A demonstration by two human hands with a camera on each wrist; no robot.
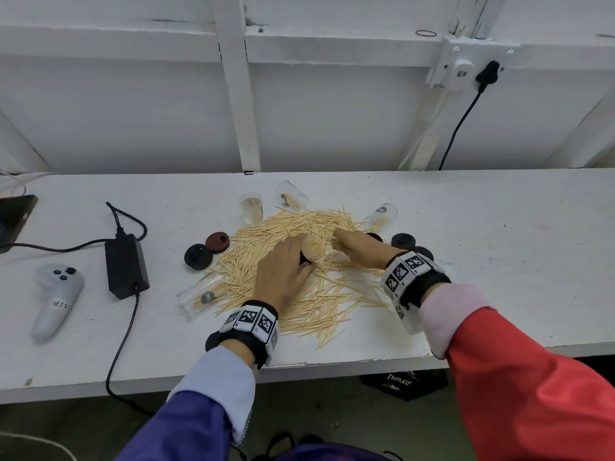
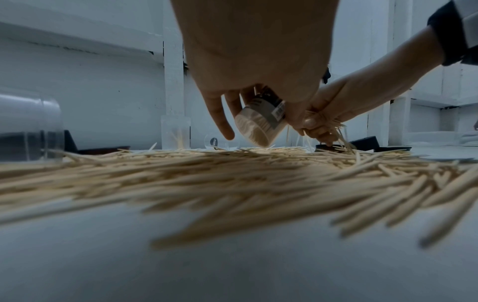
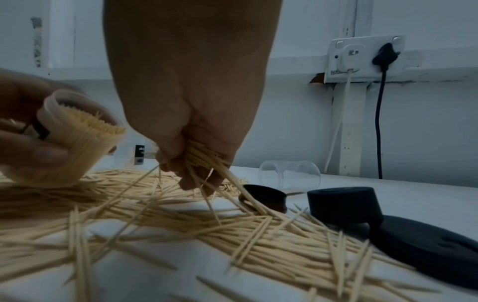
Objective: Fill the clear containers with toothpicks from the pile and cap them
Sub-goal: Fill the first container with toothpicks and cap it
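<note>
— Where was the jar (image 1: 312, 249)?
— Tilted over the pile (image 1: 299, 284), nearly full, gripped round its wall by the left hand (image 1: 283, 271).
— The right hand (image 1: 359, 246)?
— Clenched on a bunch of picks (image 3: 204, 161). They looked light, stiff and slippery; best pinched mid-length, aligned.

**Setting: white bench against white panelled wall**

White painted table (image 1: 499, 261) abuts a white wall (image 1: 133, 111) with a vertical post (image 1: 238, 94). Wall socket (image 1: 461, 66) upper right, black plug (image 1: 487, 72) inserted, cable hanging down. Dark floor (image 1: 316, 410) below. Lighting even.
</note>
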